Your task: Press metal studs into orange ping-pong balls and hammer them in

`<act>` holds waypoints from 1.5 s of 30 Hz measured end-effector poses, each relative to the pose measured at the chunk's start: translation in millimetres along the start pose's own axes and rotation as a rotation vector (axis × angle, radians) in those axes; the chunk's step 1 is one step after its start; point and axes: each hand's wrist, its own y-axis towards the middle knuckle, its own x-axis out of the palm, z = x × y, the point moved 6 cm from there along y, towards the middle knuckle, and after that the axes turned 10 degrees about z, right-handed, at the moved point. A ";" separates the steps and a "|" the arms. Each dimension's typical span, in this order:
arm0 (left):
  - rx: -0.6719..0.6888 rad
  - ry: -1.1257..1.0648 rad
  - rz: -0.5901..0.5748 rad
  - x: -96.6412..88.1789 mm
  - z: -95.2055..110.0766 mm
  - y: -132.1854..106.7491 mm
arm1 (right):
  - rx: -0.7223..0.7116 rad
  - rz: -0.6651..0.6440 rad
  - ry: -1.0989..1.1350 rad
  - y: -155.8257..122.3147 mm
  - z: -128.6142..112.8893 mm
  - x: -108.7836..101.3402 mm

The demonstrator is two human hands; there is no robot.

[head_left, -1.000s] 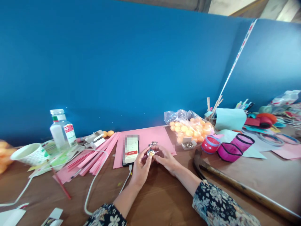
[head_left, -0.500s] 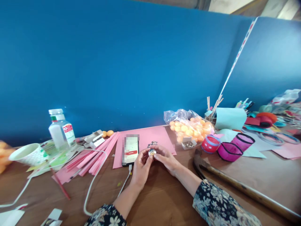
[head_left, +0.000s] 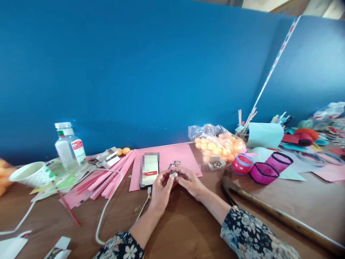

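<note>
Blue partition boards fill the upper frame, and a cluttered brown table runs across the lower half. At lower centre, the left hand and right hand meet fingertip to fingertip. Both have their fingers curled in and pinched on a small silvery piece with a yellowish middle, held just above the near edge of a pink sheet. More such pieces lie in a little heap on the sheet just behind it. A phone lies just to the left, and a bag of orange balls sits well to the right.

The piece looks light, hard and glossy, so it would likely slip from a loose hold. It is too small for anything but fingertips, and a pinch across its rim seems surest. Its finer detail is too small to tell.
</note>
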 end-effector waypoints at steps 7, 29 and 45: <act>0.020 -0.009 -0.027 1.1 0.0 -0.6 | 0.004 0.042 0.030 -0.6 -2.9 -2.5; 0.078 0.082 -0.012 -0.4 5.8 -0.5 | 0.085 0.040 0.241 2.4 5.5 -2.0; 0.278 0.236 -0.023 6.2 14.5 -11.6 | -0.061 0.220 0.106 5.3 2.2 -10.2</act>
